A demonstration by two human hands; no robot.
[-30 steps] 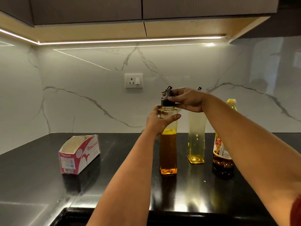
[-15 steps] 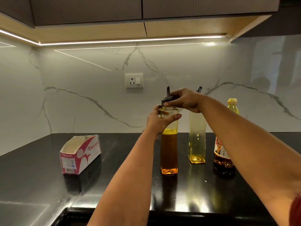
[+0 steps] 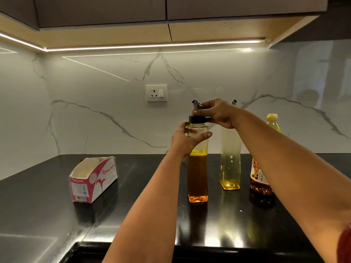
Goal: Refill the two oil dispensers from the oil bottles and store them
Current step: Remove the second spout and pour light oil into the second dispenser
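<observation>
Left hand: the left hand (image 3: 187, 140) is wrapped around the clear shoulder of the amber dispenser (image 3: 197, 168), thumb across the front, steadying it upright.
Right hand: the right hand (image 3: 216, 112) is closed on the black cap (image 3: 196, 119) and its spout; whether it is being tightened or loosened cannot be told.
Amber dispenser: stands on the black worktop (image 3: 133, 215), roughly two-thirds full of amber oil.
Second dispenser: the pale dispenser (image 3: 230, 158) stands just to the right and behind, holding only a little yellow oil.
Oil bottle: the oil bottle (image 3: 261, 175) with the yellow cap stands further right, largely hidden by the forearm.
Handling, judged: apparently rigid, heavy with oil, likely slippery if greasy; hold the square body below the shoulder, not the spout.
Writing: the open carton (image 3: 93, 179), well to the left, reads "ORIGAMI"; the bottle label is illegible.
</observation>
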